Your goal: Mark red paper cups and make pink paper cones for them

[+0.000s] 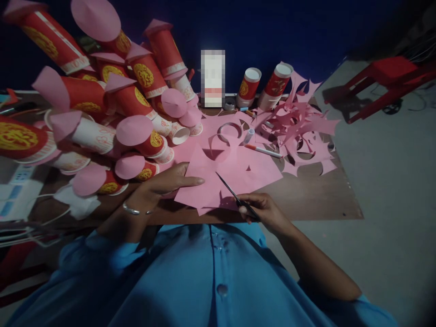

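Observation:
A pink paper sheet (235, 175) lies on the brown table (313, 195) in front of me. My left hand (166, 184) rests at its left edge, fingers stretched out toward the paper and touching it. My right hand (264, 211) is closed round the handles of dark scissors (235, 196), whose blades point up and left over the sheet. I wear a blue shirt and a bracelet on the left wrist.
A heap of red and gold paper cups (136, 95) with pink paper cones fills the left side. Pink paper scraps (299, 127) lie at the right, with a pen (263, 151), a tape roll (230, 129) and two upright cup stacks (250, 86). A red stool (388, 77) stands on the floor.

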Tool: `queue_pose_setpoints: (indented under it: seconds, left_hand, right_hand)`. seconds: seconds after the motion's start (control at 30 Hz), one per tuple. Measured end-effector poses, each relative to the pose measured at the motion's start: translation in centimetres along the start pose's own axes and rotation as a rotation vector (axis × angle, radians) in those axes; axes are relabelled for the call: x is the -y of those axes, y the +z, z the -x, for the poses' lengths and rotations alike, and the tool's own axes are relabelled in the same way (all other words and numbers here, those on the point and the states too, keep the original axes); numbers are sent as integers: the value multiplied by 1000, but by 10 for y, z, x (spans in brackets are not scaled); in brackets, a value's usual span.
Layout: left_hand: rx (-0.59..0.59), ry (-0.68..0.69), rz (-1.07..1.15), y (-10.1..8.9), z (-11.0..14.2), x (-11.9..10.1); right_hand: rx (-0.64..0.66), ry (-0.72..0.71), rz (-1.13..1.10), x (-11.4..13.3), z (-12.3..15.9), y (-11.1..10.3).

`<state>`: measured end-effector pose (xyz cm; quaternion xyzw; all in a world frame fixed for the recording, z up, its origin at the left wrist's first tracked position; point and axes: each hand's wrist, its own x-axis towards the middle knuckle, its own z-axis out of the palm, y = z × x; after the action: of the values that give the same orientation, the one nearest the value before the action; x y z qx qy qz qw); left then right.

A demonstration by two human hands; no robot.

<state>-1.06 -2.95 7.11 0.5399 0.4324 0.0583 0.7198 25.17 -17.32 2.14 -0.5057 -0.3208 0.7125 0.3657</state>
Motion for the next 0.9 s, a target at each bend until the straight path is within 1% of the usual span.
queue_pose_setpoints:
  seconds: [0.1,0.23,0.33,0.47,0.57,0.63,0.73,0.9]
  left_hand:
    - [-58,-38,-65,0,0,-1]
    - [-57,9,-83,0,0,-5]
    - [-83,33,-107,0,1,-8]
    - [-176,25,-146,1,2,-9]
    - [-265,-27,-157,4,3,-11]
    - [-296,-65,-136,7,4,-12]
    - [-282,-89,-95,9,4,-14]
    - [-176,-90,-51,7,1,-13]
  right_hand:
    - [-2,9,-1,2,0,1]
    - [13,16,36,5,-3,1]
    - [28,15,51,6,-5,0]
    - [25,15,19,5,-6,0]
    - [25,8,6,4,-7,-1]
    - [32,7,13,3,-7,-2]
    - [46,-3,32,0,-8,-4]
    - [87,-51,42,1,-10,-6]
